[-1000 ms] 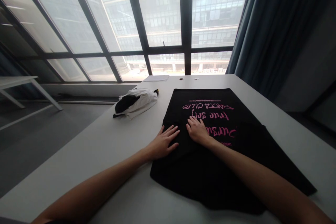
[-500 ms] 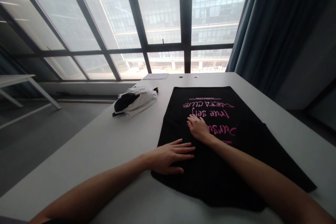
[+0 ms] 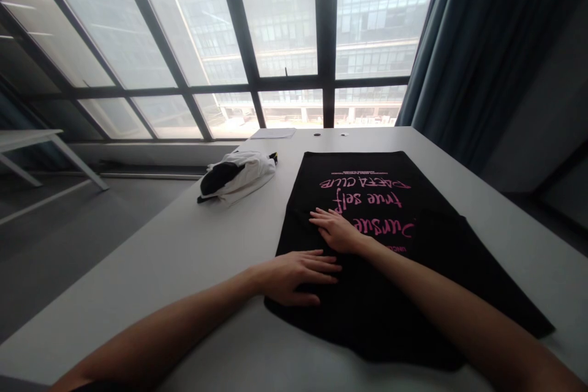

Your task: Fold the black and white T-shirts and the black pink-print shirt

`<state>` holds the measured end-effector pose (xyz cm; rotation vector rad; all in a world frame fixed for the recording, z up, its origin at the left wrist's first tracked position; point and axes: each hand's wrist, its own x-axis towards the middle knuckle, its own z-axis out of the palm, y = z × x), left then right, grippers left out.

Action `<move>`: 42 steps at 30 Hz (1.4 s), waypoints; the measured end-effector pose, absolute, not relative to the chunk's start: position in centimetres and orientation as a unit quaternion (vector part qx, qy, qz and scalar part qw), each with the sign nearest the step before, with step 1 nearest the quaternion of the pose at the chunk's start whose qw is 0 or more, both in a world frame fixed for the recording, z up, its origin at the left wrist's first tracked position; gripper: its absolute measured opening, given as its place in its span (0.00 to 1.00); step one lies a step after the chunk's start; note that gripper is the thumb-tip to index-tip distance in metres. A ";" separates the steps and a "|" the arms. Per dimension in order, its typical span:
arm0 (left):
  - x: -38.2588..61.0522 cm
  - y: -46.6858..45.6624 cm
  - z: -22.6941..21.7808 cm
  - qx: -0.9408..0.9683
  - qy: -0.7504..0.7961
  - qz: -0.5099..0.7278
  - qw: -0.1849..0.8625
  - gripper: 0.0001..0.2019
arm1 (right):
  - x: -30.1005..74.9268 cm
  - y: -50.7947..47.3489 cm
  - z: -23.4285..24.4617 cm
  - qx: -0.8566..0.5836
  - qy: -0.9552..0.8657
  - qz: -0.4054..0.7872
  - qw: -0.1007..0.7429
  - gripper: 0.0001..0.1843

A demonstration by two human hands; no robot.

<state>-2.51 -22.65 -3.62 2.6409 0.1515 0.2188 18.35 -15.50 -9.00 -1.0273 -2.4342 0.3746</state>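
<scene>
A black T-shirt (image 3: 367, 306) with pink lettering lies flat on the white table (image 3: 193, 257), its print facing away from me. My left hand (image 3: 294, 275) rests flat on the shirt's left edge near its lower corner, fingers stretched out to the right. My right hand (image 3: 335, 229) lies flat on the cloth just below the pink words, fingers spread and pointing left. Neither hand holds anything.
A bundled white and black garment (image 3: 236, 177) lies on the table to the far left of the shirt. A sheet of paper (image 3: 274, 133) sits at the table's far edge by the window. A dark curtain (image 3: 482, 55) hangs at right. Another table (image 3: 27, 141) stands at far left.
My left hand slid down the shirt's left edge toward me and turned its fingers rightward. My right hand shifted left and slightly toward me, uncovering the pink lettering.
</scene>
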 end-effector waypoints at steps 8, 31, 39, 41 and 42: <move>-3.7 -19.8 -5.0 0.925 0.211 0.283 0.141 0.17 | 18.4 -15.4 -8.9 -0.378 -0.886 0.147 0.223 0.25; -5.2 -16.3 -7.5 0.894 0.437 0.051 0.086 0.32 | 18.6 -16.4 -7.9 -0.347 -0.901 0.158 0.206 0.23; -5.7 -17.0 -7.5 0.904 0.420 0.025 0.074 0.35 | 18.6 -16.3 -8.0 -0.352 -0.897 0.160 0.214 0.23; -5.7 -17.1 -7.5 0.904 0.420 0.027 0.078 0.35 | 18.6 -16.2 -8.0 -0.354 -0.896 0.161 0.214 0.23; -5.7 -17.1 -7.5 0.903 0.420 0.029 0.080 0.35 | 18.6 -16.2 -8.0 -0.355 -0.896 0.162 0.214 0.23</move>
